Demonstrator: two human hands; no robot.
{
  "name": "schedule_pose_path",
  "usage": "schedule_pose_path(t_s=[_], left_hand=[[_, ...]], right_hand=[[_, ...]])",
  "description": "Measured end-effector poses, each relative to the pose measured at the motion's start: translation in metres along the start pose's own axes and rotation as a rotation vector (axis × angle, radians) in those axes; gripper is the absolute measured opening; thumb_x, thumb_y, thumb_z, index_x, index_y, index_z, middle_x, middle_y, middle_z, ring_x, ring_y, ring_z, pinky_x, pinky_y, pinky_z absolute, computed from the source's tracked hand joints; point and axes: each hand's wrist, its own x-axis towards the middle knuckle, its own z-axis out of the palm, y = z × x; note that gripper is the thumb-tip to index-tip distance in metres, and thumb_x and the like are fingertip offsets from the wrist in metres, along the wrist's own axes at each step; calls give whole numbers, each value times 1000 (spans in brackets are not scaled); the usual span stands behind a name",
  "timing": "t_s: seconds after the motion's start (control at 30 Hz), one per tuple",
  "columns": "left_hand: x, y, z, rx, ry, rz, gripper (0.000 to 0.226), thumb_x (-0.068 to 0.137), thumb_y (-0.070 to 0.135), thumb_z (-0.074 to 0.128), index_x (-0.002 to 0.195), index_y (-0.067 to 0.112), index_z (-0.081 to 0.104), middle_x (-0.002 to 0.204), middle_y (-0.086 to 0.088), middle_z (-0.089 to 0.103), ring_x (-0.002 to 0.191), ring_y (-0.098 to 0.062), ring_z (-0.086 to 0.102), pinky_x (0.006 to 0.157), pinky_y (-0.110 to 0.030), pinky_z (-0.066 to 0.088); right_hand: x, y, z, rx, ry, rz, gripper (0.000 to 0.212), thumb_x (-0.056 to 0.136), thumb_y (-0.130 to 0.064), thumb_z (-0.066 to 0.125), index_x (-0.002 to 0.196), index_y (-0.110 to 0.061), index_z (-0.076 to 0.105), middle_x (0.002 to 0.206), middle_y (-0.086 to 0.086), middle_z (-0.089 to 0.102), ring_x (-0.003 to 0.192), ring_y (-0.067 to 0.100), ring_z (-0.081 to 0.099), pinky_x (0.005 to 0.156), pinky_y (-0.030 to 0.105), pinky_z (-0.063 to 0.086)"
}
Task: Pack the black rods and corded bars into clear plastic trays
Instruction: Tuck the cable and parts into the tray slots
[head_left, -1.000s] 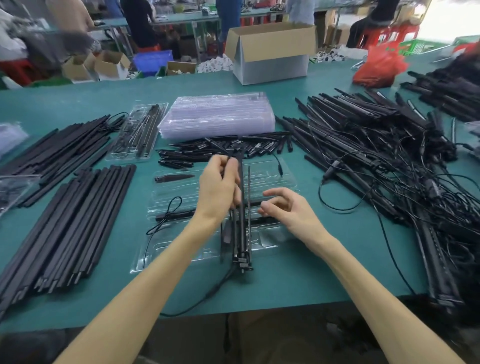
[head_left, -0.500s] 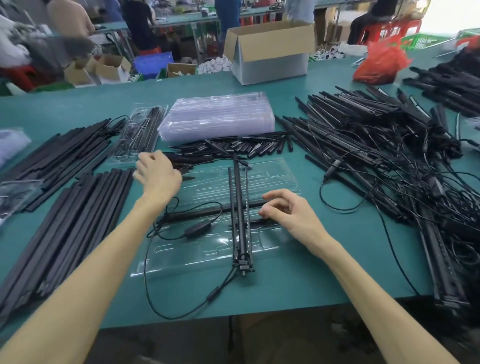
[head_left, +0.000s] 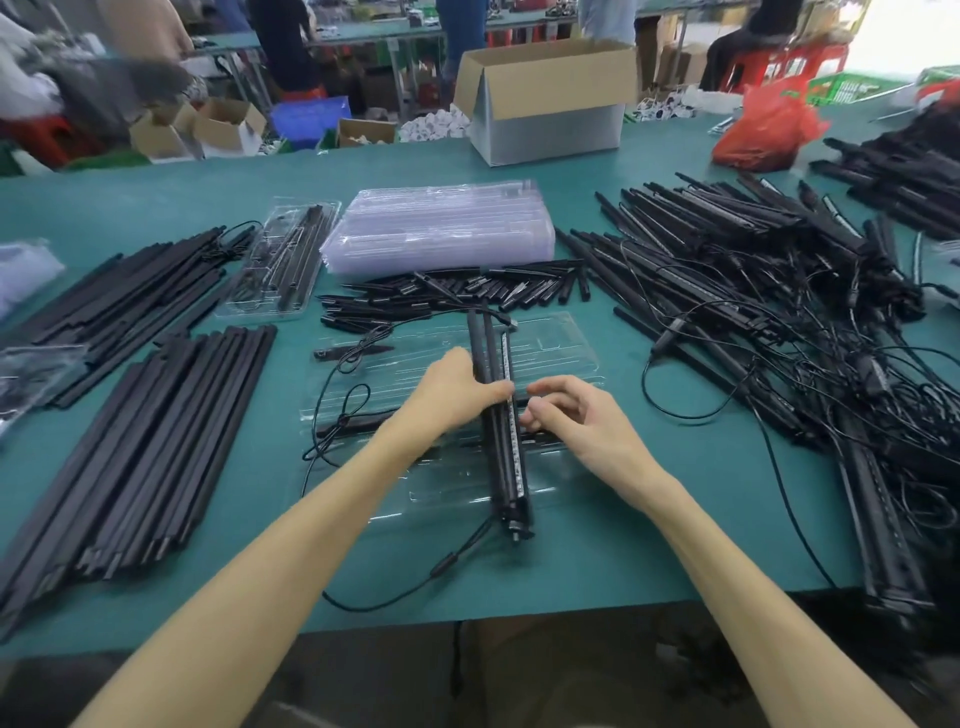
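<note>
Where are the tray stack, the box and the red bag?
tray stack (head_left: 441, 226), head view, middle of the top tray.
box (head_left: 556, 132), head view, silver front wall.
red bag (head_left: 769, 127), head view, middle of the bag.

Your left grip (head_left: 457, 389) is curled over the bundle of corded bars (head_left: 501, 467), so the stretch of bars beneath its fingers is hidden, and the bar count there cannot be told. Whether the fingertips of your right grip (head_left: 582, 421) touch the bundle cannot be told either. Both forearms screen the near part of the clear tray (head_left: 550, 348). The black rods (head_left: 156, 441) on your left run out of view at the lower left. The tangled pile (head_left: 779, 322) on your right is cut by the right edge. The people (head_left: 291, 47) beyond the bench (head_left: 597, 571) are blurred and cropped at the top.
</note>
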Motion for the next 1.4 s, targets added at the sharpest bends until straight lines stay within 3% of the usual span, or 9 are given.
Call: schedule_pose_path(t_s=[0.17,0.3,0.4,0.5,0.73,0.87,1.03,1.23,1.4], left_hand=[[-13,21,-3,-232,-24,55,32,97,22,62,95,-10,64,64,-12,62,51,-21,54,61,-30,46],[-24,30,-6,-327,-128,205,30,102,10,52,97,-17,62,81,-28,69,78,-46,69,75,-46,59],[-30,28,-6,-330,-214,300,26,103,2,47,111,-1,72,100,-20,75,80,-26,70,76,-33,59],[-34,26,-5,-396,-256,341,39,100,-7,49,117,22,69,89,11,76,79,-5,69,72,-19,56],[-31,15,-4,-461,-144,363,29,96,-11,51,107,3,73,97,2,74,93,-20,73,71,-27,61],[-5,2,-7,-48,276,403,30,95,0,57,120,12,69,117,-5,60,106,-15,58,99,-23,46],[43,4,-11,386,205,393,47,100,31,58,146,22,50,141,-7,47,131,-27,38,111,-41,28],[67,21,-9,319,212,491,25,100,31,59,110,15,76,96,-6,48,92,-23,47,89,-39,43],[93,30,-35,4,391,176,26,101,26,60,94,8,76,86,-4,67,70,-17,59,77,-30,48]], right_hand=[[3,0,1,-27,-6,-15,39,97,-37,61,126,-11,60,89,-3,77,93,12,72,100,42,51],[2,-1,-2,63,-23,-5,41,95,-36,64,129,-12,61,92,-5,78,92,5,71,91,25,51],[1,-1,-5,113,-84,-3,29,97,-37,63,122,-23,66,104,-2,77,99,11,72,90,21,52],[2,1,-5,134,-100,4,36,94,-35,68,126,-20,62,114,-1,75,110,16,69,102,36,51],[6,3,-8,176,-107,41,33,88,-24,68,121,-22,65,110,-3,76,104,13,71,93,23,51],[8,6,-8,183,-69,70,28,86,-15,63,114,-16,65,99,1,77,94,13,72,85,17,51],[8,6,-7,199,-85,87,22,94,-7,62,114,-16,64,100,-1,77,96,12,72,85,15,51],[6,5,-7,211,-71,84,21,94,-6,62,113,-15,66,97,0,77,94,12,72,84,16,51],[6,4,-7,209,-79,79,23,95,-6,62,115,-17,66,101,0,77,98,12,72,86,15,50]])
